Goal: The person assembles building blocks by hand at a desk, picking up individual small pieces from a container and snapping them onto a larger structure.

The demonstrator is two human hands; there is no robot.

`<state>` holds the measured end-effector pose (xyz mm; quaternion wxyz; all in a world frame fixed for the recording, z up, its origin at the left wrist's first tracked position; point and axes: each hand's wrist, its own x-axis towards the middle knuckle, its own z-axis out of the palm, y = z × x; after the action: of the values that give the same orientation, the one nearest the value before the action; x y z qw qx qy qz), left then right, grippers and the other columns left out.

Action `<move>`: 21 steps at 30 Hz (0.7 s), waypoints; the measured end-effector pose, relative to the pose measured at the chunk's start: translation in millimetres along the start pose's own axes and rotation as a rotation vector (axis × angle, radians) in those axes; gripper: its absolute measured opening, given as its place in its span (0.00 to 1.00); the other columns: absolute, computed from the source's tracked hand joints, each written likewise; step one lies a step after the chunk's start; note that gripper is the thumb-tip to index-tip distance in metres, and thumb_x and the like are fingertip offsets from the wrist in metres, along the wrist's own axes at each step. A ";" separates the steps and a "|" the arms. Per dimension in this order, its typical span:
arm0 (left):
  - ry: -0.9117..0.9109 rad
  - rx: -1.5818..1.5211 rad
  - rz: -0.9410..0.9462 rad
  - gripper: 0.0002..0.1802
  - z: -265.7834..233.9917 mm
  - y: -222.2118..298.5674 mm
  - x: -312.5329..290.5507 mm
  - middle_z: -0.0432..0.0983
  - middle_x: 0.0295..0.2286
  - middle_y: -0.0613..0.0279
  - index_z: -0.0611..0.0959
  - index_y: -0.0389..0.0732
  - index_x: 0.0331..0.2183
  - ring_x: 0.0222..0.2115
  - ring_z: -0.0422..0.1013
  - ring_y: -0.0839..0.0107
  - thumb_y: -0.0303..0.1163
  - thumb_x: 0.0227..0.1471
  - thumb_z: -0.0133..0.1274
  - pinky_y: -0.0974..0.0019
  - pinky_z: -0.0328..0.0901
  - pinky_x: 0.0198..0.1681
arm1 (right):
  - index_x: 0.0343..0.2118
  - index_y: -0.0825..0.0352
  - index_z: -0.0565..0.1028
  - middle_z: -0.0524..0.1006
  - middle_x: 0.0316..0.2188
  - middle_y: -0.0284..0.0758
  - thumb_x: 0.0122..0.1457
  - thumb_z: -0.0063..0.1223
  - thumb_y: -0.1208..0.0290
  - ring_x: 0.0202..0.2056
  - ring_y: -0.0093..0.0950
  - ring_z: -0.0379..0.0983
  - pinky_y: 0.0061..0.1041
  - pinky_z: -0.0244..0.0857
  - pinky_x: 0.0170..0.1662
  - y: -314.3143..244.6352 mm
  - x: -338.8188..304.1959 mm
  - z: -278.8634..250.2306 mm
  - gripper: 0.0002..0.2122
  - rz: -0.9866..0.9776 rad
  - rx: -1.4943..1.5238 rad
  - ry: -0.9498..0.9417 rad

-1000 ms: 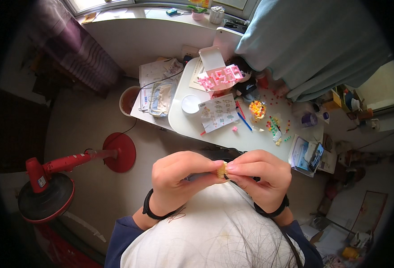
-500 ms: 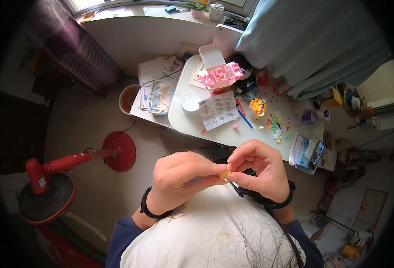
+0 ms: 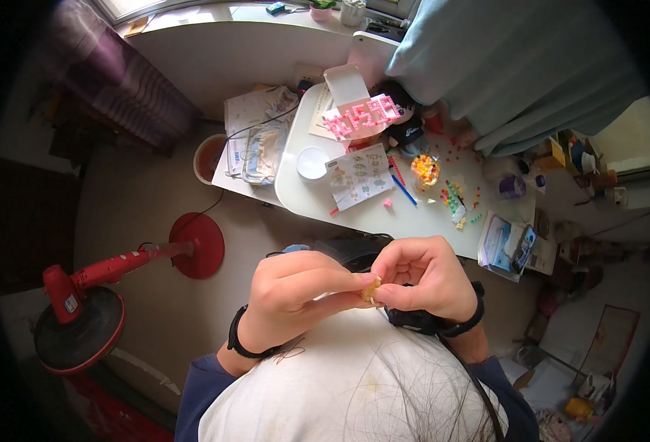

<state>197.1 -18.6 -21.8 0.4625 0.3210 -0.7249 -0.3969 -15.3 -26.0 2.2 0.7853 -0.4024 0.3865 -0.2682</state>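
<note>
Grip: both hands meet close under the camera, well short of the bench. Left hand [image 3: 295, 295] pinches with thumb and forefinger against a small yellow piece [image 3: 371, 289]; right hand [image 3: 422, 278] closes on the same piece from the other side, fingers curled over it. The piece is mostly hidden between the fingertips, so its shape cannot be told. Dark band on each wrist.

Left to right beyond the hands: red floor fan [image 3: 82, 324] lying on the floor; red round base [image 3: 196, 244]; papers and a clear pouch [image 3: 255, 151] at the bench's left end; white bench [image 3: 303, 199] carrying a white round lid [image 3: 312, 163], a printed instruction sheet [image 3: 358, 175], a pink block build [image 3: 362, 118], a blue pen [image 3: 402, 188], a heap of yellow-orange bits [image 3: 425, 169], scattered coloured bits [image 3: 456, 202], a booklet [image 3: 505, 247].

Progress, judged: pink build looks assembled; many loose bits unplaced; the held piece is being worked, not yet set down.
</note>
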 end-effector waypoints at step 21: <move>0.074 -0.059 -0.023 0.18 6.0 -10.1 12.5 0.75 0.27 0.61 0.84 0.40 0.32 0.27 0.73 0.68 0.24 0.32 0.68 0.69 0.69 0.29 | 0.31 0.70 0.75 0.73 0.29 0.28 0.55 0.59 0.74 0.33 0.16 0.70 0.14 0.63 0.35 7.1 11.1 -2.5 0.05 -0.246 -0.093 0.019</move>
<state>188.0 -32.2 -26.9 0.4939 0.3298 -0.6914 -0.4113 -10.4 -31.4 -9.0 0.7233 -0.4801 0.3538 -0.3481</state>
